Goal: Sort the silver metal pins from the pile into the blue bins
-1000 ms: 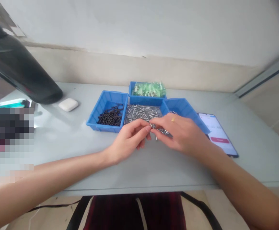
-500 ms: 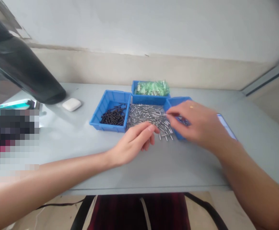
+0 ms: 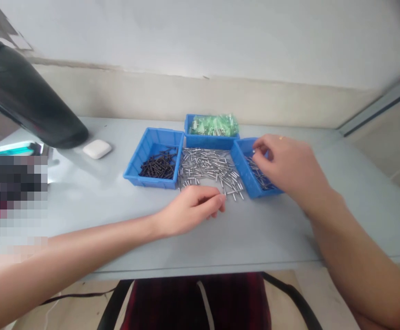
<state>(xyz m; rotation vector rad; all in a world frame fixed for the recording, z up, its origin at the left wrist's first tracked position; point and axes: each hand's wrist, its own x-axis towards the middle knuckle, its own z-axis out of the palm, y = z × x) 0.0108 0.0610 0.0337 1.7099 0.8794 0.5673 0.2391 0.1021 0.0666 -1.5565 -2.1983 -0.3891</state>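
Note:
My right hand point(image 3: 284, 162) is above the right blue bin point(image 3: 246, 176), thumb and forefinger pinched. A small shiny end of what looks like a metal pin point(image 3: 254, 151) shows at its fingertips. Below it, more thin silver pins point(image 3: 260, 176) lie in that bin, partly hidden by the hand. My left hand point(image 3: 195, 208) rests at the near edge of a loose pile of silver metal pins point(image 3: 208, 165). Its fingers are curled and the thumb lies against them; anything inside is hidden.
Dark screws or pins lie in the left blue bin point(image 3: 153, 181). The back blue bin point(image 3: 212, 142) holds a green plastic bag point(image 3: 217, 123) with metal pieces. Leftward are a white case point(image 3: 97, 149) and a tall dark bottle point(image 3: 38, 96). A wall point(image 3: 145, 94) runs behind the table.
My right hand has moved right, from the pile's edge to over the right bin, uncovering that bin's left side. My left hand has shifted slightly down, fingers still curled.

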